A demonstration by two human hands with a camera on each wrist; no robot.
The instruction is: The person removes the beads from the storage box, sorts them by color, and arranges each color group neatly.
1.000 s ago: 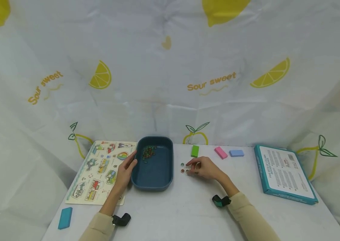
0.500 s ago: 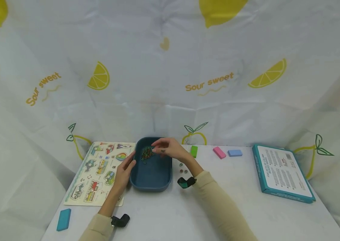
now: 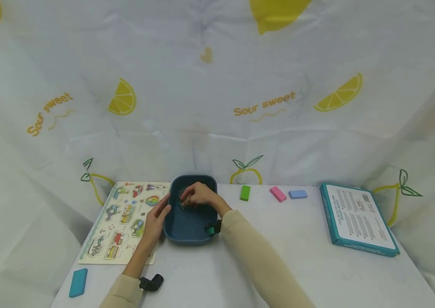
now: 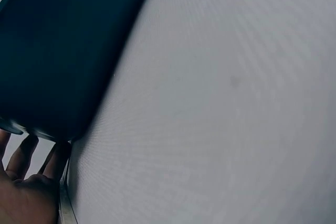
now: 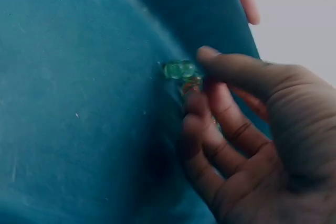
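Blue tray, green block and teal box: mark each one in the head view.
blue tray (image 3: 186, 233), head view, bare floor near the front wall.
green block (image 3: 245, 193), head view, middle of its top face.
teal box (image 3: 358, 217), head view, middle of its white printed panel.

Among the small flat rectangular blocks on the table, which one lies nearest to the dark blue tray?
The green rectangular block, just right of the dark blue tray. The pink block and light blue block lie farther right; the teal block sits at the front left.
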